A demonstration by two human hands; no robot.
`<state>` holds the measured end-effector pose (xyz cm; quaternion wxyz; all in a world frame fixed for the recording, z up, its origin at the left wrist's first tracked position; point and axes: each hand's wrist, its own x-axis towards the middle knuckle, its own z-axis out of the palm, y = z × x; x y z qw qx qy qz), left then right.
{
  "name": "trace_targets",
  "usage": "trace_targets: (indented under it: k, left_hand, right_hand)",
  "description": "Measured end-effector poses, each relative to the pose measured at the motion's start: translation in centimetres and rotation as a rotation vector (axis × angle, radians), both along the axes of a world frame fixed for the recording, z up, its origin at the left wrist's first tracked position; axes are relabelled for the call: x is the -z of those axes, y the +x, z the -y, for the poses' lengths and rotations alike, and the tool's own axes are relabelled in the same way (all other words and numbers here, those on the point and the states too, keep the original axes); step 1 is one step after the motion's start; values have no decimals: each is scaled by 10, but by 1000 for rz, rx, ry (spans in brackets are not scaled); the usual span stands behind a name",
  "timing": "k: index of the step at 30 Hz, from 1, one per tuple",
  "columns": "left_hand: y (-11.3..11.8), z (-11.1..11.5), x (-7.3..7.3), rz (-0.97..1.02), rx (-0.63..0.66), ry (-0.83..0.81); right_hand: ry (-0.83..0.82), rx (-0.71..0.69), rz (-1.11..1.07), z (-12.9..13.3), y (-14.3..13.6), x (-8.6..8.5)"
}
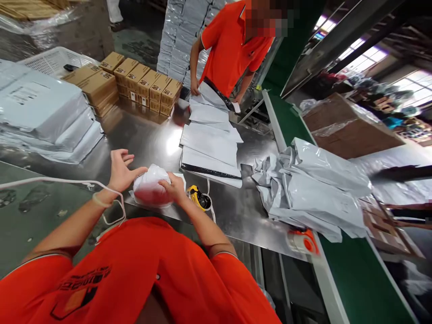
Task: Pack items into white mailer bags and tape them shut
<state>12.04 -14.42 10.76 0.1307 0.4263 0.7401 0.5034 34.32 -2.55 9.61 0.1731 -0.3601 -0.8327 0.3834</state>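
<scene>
On the steel table (pixel 141 135), right hand (pixel 175 186) fingers gripping plastic bag (pixel 150 189), perhaps red inside, left hand (pixel 120 171) fingers spread.

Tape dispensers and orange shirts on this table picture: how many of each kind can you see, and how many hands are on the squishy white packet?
Tape dispensers: 2, a yellow and black one and an orange and white one
Orange polo shirts: 2, the wearer's own and the co-worker's
Hands on the soft white plastic packet: 2, left hand and right hand
Total: 6
</scene>
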Motion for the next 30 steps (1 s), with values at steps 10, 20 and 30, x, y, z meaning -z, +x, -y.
trace_targets:
  k: [10, 20, 30]
  left_hand:
    - [62, -5, 1, -563, 386, -472]
    - [54, -16, -12, -533, 438, -521]
    - [58, -13, -15, -567, 294, -499]
  right_hand:
    - [-92, -154, 42, -28, -1, -16]
    - [386, -238, 268, -3, 27, -11]
    - [107, -66, 252, 23, 8, -19]
